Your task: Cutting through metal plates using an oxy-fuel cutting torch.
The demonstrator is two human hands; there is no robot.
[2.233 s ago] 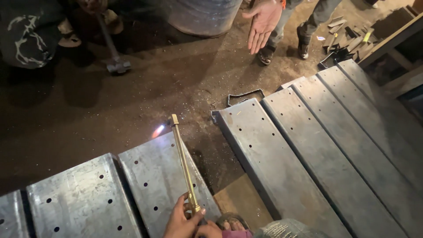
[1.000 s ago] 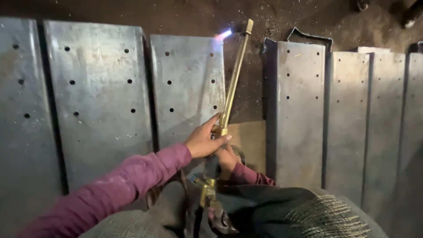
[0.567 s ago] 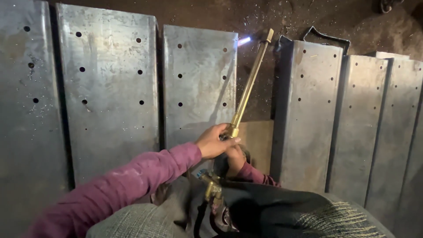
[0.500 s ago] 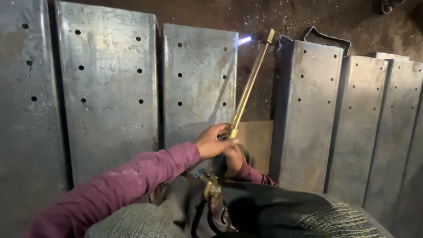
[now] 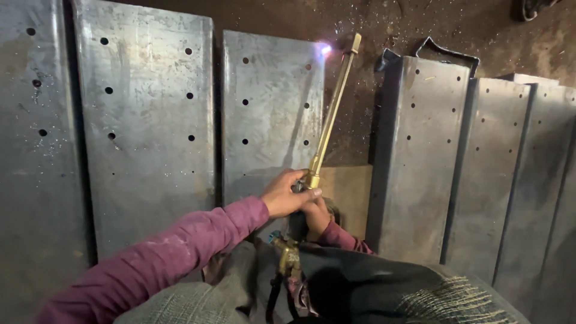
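Both hands grip the long brass cutting torch (image 5: 329,117) at its base — the left hand (image 5: 287,193) wrapped on top, the right hand (image 5: 314,214) clenched beneath — steadying it so the lit tip sits at the far corner of the grey perforated steel plate (image 5: 273,114) on the dirt floor (image 5: 384,24).

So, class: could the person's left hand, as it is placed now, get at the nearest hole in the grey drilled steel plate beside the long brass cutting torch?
Probably yes: the left hand lies over that grey steel plate, nothing between it and the hole.
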